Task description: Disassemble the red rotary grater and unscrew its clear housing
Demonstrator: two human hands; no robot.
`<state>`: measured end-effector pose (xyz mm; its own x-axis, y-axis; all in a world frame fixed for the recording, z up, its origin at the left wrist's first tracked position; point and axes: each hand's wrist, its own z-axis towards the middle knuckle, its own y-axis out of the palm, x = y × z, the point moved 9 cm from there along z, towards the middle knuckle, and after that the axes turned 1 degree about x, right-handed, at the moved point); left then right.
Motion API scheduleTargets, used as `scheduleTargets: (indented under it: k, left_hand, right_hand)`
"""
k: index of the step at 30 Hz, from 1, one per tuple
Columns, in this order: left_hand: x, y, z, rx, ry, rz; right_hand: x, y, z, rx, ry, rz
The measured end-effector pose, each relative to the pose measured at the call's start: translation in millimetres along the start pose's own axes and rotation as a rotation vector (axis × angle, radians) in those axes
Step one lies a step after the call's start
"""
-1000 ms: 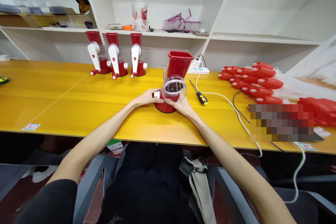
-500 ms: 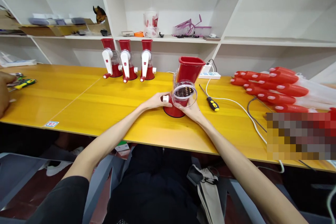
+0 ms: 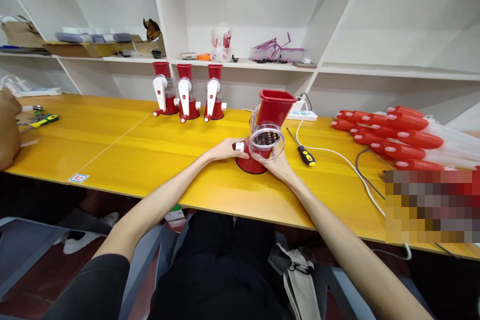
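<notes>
A red rotary grater [image 3: 276, 107] with a clear round drum housing stands upright on the yellow table [image 3: 180, 165]. Holes of a dark grating drum show inside its opening, and no crank is on this side. My left hand [image 3: 228, 150] grips the lower left of the body by the white knob [image 3: 239, 147]. From the right, my right hand [image 3: 279, 164] wraps round the base under the clear housing, its fingers partly hidden behind it. Just right of the grater lies a black and yellow screwdriver [image 3: 306, 155].
Several red-handled parts in clear wrap [image 3: 414, 137] lie in a pile at the right. Three graters with white cranks [image 3: 184, 92] stand at the back. A white cable [image 3: 343, 157] crosses the table from a power strip [image 3: 305, 115]. Another person's hand [image 3: 9, 130] is at far left, near pliers [image 3: 45, 120].
The whole view has shifted slightly, so things appear lower and a little to the right. Both hands keep hold of the grater, which stays in its place on the table.
</notes>
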<state>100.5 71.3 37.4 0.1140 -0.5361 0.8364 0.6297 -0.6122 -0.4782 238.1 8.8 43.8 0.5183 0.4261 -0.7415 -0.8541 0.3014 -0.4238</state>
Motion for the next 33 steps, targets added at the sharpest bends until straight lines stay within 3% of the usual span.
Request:
scheduleTargets:
  k: [13,29,33]
  left_hand:
    - [-4,-3,-1,0.025,-0.020,0.013]
    - [8,-1,-2,-0.007,0.011,0.043]
    - [5,-11,-5,-0.025,-0.049,0.019]
  right_hand:
    - [-2,0,-1,-0.024,0.020,-0.024]
    - [-4,-2,-1,-0.018,0.033,-0.045]
    - [-9,-4,-2,-0.011,0.030,-0.043]
